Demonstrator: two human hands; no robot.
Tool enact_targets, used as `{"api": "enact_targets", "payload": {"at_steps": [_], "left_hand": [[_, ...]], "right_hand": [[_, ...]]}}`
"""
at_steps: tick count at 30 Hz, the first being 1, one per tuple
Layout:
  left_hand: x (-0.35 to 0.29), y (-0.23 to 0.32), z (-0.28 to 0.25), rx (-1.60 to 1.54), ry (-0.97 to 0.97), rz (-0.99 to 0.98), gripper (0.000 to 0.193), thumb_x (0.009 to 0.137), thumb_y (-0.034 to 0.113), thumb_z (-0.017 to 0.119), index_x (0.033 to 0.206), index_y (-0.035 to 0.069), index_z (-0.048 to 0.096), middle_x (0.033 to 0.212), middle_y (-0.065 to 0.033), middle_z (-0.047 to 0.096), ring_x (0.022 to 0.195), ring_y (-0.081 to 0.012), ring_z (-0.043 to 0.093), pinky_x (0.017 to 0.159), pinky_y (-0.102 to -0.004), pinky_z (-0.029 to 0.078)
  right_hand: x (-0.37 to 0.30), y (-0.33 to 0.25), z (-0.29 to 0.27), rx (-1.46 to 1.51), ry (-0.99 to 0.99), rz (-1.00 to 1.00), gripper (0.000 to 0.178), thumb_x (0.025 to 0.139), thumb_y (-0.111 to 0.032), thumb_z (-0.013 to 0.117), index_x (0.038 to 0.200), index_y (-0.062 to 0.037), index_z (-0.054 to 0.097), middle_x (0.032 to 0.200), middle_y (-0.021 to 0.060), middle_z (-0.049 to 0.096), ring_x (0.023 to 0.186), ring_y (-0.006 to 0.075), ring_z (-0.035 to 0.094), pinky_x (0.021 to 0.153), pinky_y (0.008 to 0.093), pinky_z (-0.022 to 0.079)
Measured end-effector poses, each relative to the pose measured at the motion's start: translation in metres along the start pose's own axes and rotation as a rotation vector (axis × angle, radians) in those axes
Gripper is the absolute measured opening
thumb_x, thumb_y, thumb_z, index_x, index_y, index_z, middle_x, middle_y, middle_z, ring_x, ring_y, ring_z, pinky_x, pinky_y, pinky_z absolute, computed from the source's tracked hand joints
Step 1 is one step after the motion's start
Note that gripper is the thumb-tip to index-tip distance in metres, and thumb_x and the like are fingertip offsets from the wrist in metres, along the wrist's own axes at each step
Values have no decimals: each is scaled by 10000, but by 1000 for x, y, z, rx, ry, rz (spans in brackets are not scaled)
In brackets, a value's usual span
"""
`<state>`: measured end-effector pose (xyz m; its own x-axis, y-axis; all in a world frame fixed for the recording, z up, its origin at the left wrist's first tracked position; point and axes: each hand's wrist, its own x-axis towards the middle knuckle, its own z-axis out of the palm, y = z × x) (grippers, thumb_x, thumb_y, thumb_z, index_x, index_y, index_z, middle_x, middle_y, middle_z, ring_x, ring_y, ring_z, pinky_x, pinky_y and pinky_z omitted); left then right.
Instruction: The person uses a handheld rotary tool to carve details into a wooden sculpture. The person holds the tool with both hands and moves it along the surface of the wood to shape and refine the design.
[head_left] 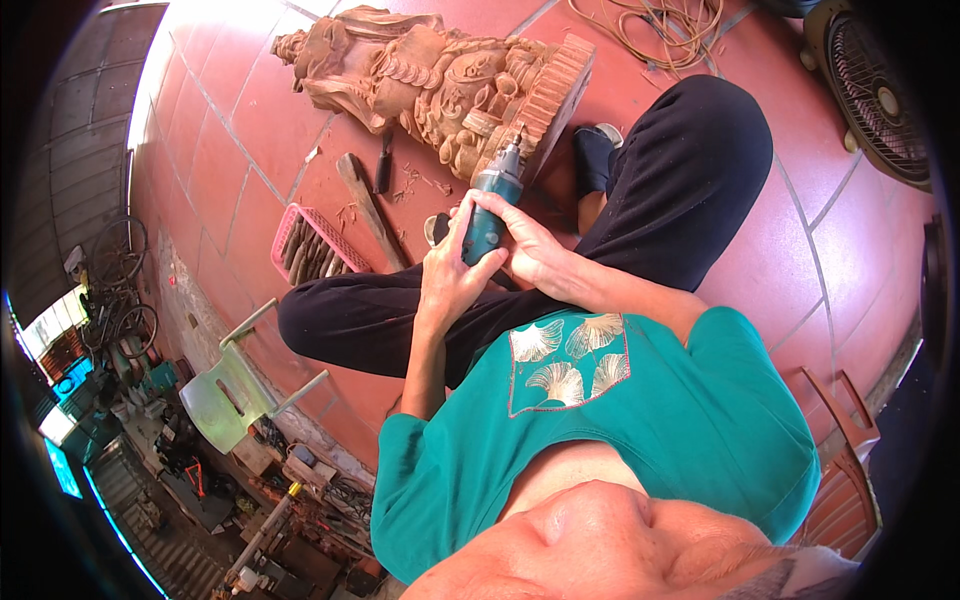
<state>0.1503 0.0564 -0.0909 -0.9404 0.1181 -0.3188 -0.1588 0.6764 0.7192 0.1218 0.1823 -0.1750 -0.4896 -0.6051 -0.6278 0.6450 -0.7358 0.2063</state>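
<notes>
Your head (600,545) lies nearest the camera, with your teal shirt (690,385) just beyond it and your dark trousers (690,160) folded to either side. Your left hand (455,265) is wrapped round the near left side of a teal power tool (497,184); your right hand (530,245) closes round it from the right, so both grip the one body. The tool's metal nose points away from you, its tip at the near side of the carved wooden figure (430,75), close to the base; contact cannot be confirmed. The figure lies on the red tiled floor (225,140), head to the left, ridged base to the right. Between you and it, to the left, are a dark-handled tool (384,168), a wooden bar (370,205) and scattered shavings (415,183). A pink basket (284,228) of slim tools stands beside your left leg. Far right, you have a loose coil of cord (668,30) and a fan (885,100).
</notes>
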Motion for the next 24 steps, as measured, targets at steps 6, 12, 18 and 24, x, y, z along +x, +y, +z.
{"api": "enact_targets", "payload": {"at_steps": [6,12,18,24], "left_hand": [[-1,2,-2,44,-21,21,865,815,249,800,1539,-4,400,1231,-248,675,1089,-328,713,928,-393,548],[1,1,-3,45,-37,91,862,806,269,810,1519,-19,421,1159,-254,693,1033,-331,729,888,-404,553],[0,-3,-4,64,-42,110,856,798,268,814,1510,-20,435,1054,-260,714,957,-332,744,844,-400,559],[1,-4,-5,50,-48,103,842,799,257,811,1508,-11,445,1024,-264,717,940,-329,747,832,-390,560]], "right_hand": [[-11,0,4,10,-46,-5,342,894,-194,808,1144,-41,632,1070,129,717,990,267,709,911,448,597],[-15,0,2,18,-69,-29,317,900,-195,802,1123,-48,631,1043,104,709,965,238,704,917,418,593],[-21,1,5,-8,-29,-50,319,904,-204,800,1133,-62,631,1044,80,699,978,218,693,933,402,583],[-23,1,7,2,-26,-53,329,892,-197,812,1136,-68,633,1040,71,697,979,214,690,933,402,582]]}}
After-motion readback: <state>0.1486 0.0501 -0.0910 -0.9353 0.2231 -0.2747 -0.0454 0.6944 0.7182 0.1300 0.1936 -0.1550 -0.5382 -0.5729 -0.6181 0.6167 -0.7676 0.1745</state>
